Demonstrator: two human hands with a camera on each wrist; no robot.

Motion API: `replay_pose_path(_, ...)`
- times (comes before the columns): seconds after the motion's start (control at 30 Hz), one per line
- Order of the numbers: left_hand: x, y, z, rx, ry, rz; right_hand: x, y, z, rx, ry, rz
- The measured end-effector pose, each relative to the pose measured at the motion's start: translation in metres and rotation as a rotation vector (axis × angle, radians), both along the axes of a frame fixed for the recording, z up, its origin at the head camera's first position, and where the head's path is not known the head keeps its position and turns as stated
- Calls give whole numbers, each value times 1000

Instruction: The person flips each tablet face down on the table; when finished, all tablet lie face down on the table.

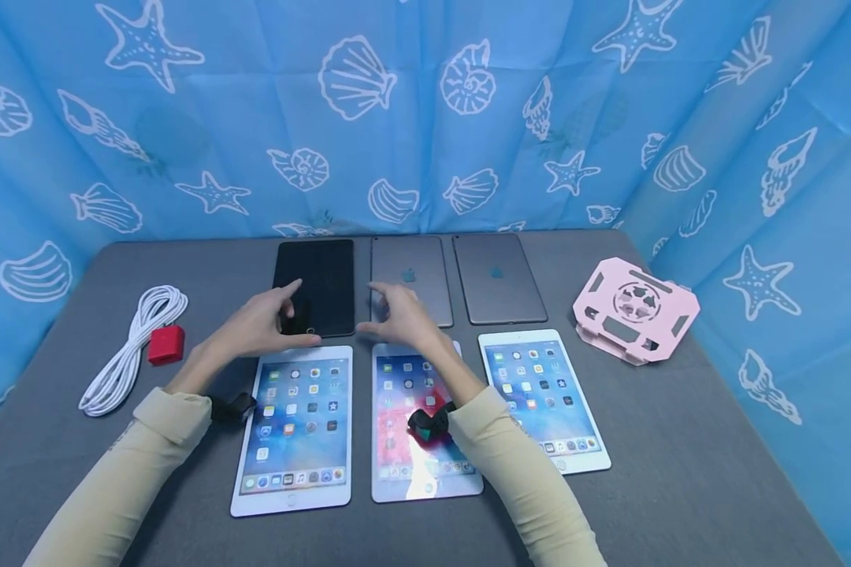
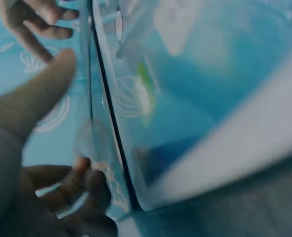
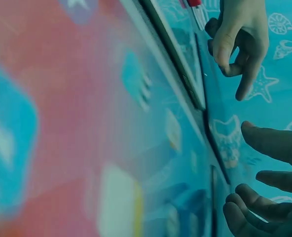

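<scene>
My left hand (image 1: 255,324) hovers over the near left part of a black tablet (image 1: 329,276) that lies screen up in the back row. Its index finger and thumb are spread apart, with nothing between them. My right hand (image 1: 403,316) is just right of that tablet, over the near left corner of a grey tablet (image 1: 420,272) lying back up. Its thumb and index finger point left and hold nothing. Below the hands lie a white tablet (image 1: 301,425) with a lit screen and a second white tablet (image 1: 392,417), partly covered by my right forearm.
Another grey tablet (image 1: 499,276) lies back up at the right of the back row. A third lit white tablet (image 1: 539,386) is in front of it. A pink case (image 1: 634,311) sits far right. On the left are a white cable (image 1: 139,339) and a red charger block (image 1: 166,345).
</scene>
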State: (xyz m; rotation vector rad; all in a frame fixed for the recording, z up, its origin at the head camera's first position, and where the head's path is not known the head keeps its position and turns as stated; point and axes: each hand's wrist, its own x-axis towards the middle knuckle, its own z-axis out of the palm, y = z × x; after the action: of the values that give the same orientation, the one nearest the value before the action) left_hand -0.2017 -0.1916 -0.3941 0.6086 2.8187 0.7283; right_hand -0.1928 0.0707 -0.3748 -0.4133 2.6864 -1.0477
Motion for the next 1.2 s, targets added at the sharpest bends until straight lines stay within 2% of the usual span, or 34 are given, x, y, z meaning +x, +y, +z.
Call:
replay_pose_path(0.23,1,-23,-8,-70,-53,51,-3,-14,-10,26,-15,9)
replay_pose_path(0.57,-3,-30,-10,-66,-134,81,-2,-30,-12,176,-72,-1)
replay_pose_path(0.83,-8,-31,-13,-84,-128,92,-3,-36,-18,244,-51,-4)
replay_pose_path(0.97,-8,-32,-13,-87,-126,102,-4,-38,-23,276,-23,22)
replay_pose_path(1.2,-9,-30,-12,-72,-131,103,-4,-40,-27,255,-20,36)
